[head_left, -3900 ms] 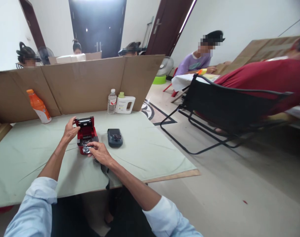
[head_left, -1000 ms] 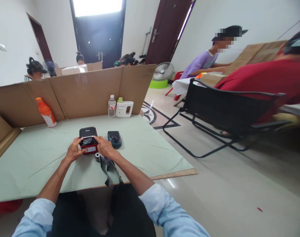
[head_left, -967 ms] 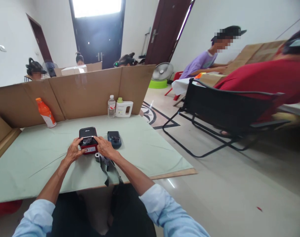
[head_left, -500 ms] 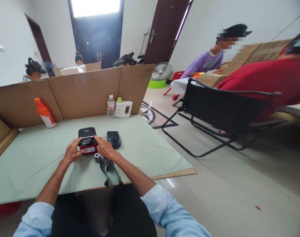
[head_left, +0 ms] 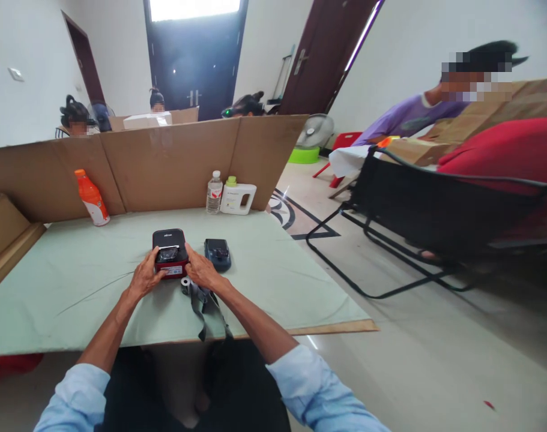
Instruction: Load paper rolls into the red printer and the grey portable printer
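Note:
A small black and red label printer stands on the green-covered table, a white label on its red front. My left hand grips its left side, the thumb at the front lower edge. On the opposite side my right hand holds it, fingers against the right edge. Just right of that hand lies a smaller dark blue device with a black top. Below my right hand sits a small roll with a white core, and loose dark grey strips trail from it toward the table's front edge.
A cardboard screen lines the table's back. Before it stand an orange bottle, a clear bottle and a white jug. Cardboard lies at left. A black folding chair and co-workers are to the right.
The whole view has shifted, so the table and things appear farther right. Both hands stay on the printer, with the right fingers slightly lower along its side.

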Motion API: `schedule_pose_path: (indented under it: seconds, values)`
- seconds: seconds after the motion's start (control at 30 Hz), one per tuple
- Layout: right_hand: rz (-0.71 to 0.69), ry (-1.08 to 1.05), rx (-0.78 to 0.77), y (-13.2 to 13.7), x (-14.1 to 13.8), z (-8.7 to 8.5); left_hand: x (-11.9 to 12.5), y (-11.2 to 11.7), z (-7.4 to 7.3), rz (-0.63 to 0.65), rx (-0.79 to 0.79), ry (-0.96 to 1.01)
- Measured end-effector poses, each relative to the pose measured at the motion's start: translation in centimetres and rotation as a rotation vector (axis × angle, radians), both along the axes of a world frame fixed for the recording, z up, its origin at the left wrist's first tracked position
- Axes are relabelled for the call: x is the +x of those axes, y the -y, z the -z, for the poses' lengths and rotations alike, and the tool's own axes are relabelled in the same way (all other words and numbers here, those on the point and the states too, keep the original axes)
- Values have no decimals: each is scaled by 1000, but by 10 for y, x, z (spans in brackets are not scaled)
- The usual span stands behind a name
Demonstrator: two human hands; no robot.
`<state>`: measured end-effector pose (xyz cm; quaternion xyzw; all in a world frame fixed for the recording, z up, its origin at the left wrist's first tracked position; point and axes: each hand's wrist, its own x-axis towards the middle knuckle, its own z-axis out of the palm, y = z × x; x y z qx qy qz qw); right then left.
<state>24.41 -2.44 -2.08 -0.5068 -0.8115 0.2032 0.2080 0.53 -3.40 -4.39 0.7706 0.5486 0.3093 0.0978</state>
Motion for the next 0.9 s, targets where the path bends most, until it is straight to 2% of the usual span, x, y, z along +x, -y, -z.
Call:
schedule_pose_path:
  seconds: [0.13,0.3,0.43,0.57,0.67,0.8,0.9]
  values:
    - [18,20,14,1,-1,7,2,0,-1,-1,-9,-11]
    - [21,-19,-30,3,0,7,4,2,0,-1,-35,13]
    - [38,-67,-63,3,2,9,6,2,8,10,-35,35]
    - [-8,-147,-93,2,5,13,11,0,18,7,-35,39]
    - [-7,-182,-93,2,6,10,13,1,20,-14,-42,42]
    - [-32,-175,-74,1,-7,-5,-1,7,10,-46,-20,58]
    - [-74,-159,-94,0,-35,-19,-32,15,-6,-96,3,50]
